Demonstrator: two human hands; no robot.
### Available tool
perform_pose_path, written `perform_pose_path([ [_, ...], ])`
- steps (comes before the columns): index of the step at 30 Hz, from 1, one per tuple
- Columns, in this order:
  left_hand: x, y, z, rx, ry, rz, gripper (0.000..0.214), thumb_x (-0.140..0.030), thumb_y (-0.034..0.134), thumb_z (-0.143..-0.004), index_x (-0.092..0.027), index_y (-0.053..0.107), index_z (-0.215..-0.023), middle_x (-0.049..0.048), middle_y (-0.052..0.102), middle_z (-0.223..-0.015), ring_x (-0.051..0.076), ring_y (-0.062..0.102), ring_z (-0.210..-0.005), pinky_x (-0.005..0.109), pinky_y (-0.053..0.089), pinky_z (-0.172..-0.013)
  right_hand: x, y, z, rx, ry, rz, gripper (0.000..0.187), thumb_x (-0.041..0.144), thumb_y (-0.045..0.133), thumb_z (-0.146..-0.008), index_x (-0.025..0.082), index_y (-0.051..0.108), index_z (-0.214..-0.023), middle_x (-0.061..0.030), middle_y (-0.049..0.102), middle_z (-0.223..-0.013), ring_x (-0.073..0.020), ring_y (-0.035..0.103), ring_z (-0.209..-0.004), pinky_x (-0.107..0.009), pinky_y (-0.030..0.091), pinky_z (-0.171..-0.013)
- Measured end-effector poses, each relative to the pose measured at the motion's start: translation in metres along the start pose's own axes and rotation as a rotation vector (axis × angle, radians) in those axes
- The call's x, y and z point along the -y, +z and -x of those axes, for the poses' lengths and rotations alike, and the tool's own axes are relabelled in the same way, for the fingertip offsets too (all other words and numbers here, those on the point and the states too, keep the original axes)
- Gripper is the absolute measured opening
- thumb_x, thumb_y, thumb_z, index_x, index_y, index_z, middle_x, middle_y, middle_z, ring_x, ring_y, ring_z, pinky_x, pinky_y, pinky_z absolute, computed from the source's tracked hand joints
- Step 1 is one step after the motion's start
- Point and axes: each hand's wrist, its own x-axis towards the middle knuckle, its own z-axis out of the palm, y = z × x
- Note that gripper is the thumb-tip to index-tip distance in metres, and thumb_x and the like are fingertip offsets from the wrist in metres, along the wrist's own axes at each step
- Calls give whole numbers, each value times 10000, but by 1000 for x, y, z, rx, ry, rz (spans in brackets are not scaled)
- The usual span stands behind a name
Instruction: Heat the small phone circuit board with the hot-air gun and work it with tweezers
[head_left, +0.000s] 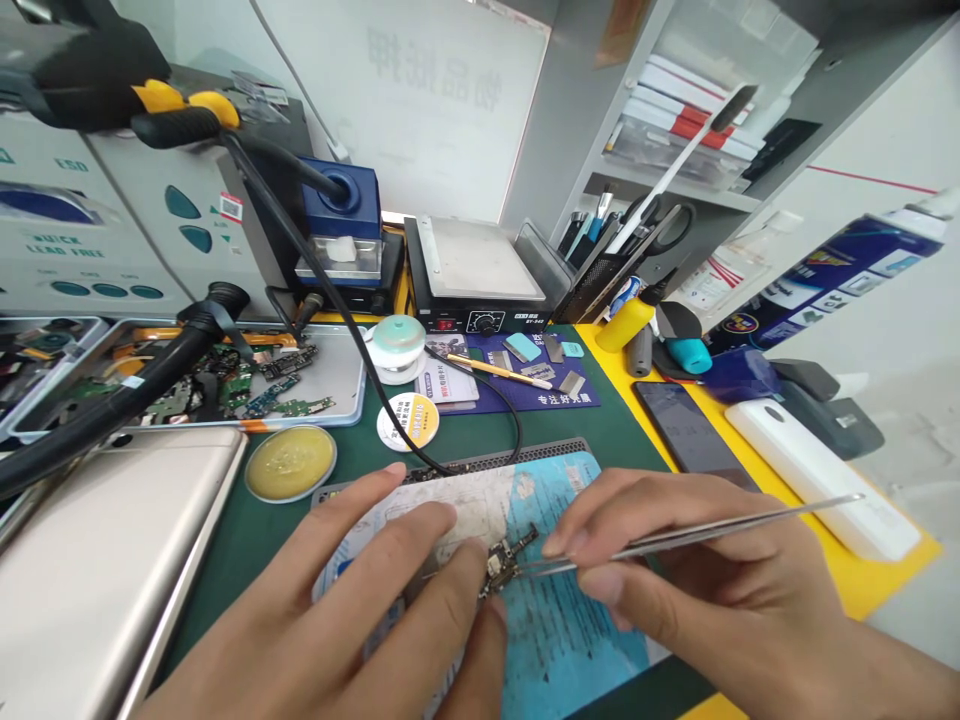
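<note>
Metal tweezers are gripped between the closed thumb and fingers of the right hand, their tips at the right side of a small circuit board. Work on the board looks under way rather than finished, since both hands are engaged with it; how much is done or left cannot be read from its surface. The board lies between the hands, over a blue-and-white sheet on the green worktop, its left end seemingly pinched by the left hand's thumb and forefinger, other fingers spread.
</note>
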Motion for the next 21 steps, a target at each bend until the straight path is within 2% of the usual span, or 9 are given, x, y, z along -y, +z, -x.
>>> perform_pose_path([
  [5, 0, 2, 0, 2, -4, 15, 278, -289, 664, -872, -210, 703, -1136, 69, 701, -1225, 292, 603, -1288, 602, 431, -1254, -3, -2, 1, 20, 27, -24, 311, 14, 729, -882, 251, 798, -1071, -59, 799, -977, -135, 724, -788, -166, 573, -565],
  [7, 0, 2, 1, -14, 2, 9, 270, -298, 669, -877, -210, 707, -1129, 64, 700, -1228, 287, 602, -1282, 601, 412, -1264, -5, -4, 1, 13, 76, -72, 300, 36, 748, -876, 264, 802, -1064, -58, 789, -980, -126, 701, -736, -171, 572, -560],
  [10, 0, 0, 3, -66, 17, -10, 268, -351, 730, -870, -237, 716, -1112, 28, 694, -1240, 269, 595, -1257, 562, 324, -1313, -5, -7, 0, -3, 207, -142, 159, 142, 770, -902, 260, 809, -1001, -56, 748, -906, -91, 619, -589, -171, 530, -503],
  [13, 1, -3, 2, -60, 27, 7, 262, -360, 756, -876, -254, 712, -1111, 17, 679, -1268, 274, 579, -1251, 520, 265, -1322, -1, -9, -2, -24, 318, -168, 50, 242, 778, -922, 236, 821, -947, -64, 732, -865, -76, 601, -520, -157, 500, -459],
  [15, -1, -7, -1, -67, -16, 46, 211, -308, 692, -920, -238, 699, -1120, 18, 676, -1263, 269, 576, -1242, 494, 273, -1305, 1, -10, -2, -48, 314, -162, 44, 256, 797, -905, 238, 834, -921, -69, 751, -904, -73, 615, -502, -151, 508, -447],
  [17, -3, -11, -5, -94, -117, 89, 185, -313, 647, -950, -222, 688, -1105, 11, 690, -1198, 250, 585, -1203, 461, 295, -1283, 0, -10, 0, -72, 277, -128, 52, 251, 802, -897, 273, 840, -926, -50, 758, -896, -67, 603, -477, -152, 500, -426],
  [19, -5, -14, -11, -117, -240, 139, 161, -324, 627, -963, -219, 676, -1074, 3, 694, -1123, 221, 585, -1169, 413, 320, -1254, -4, -10, 3, -79, 203, -59, 128, 229, 811, -882, 322, 836, -966, -28, 762, -863, -79, 601, -486, -165, 494, -419],
  [21, -7, -16, -17, -119, -331, 192, 149, -278, 625, -957, -230, 668, -1091, -6, 684, -1117, 185, 570, -1186, 351, 326, -1235, -8, -10, 6, -62, 98, 18, 217, 197, 816, -867, 352, 824, -1019, -23, 783, -883, -125, 665, -578, -200, 544, -478],
])
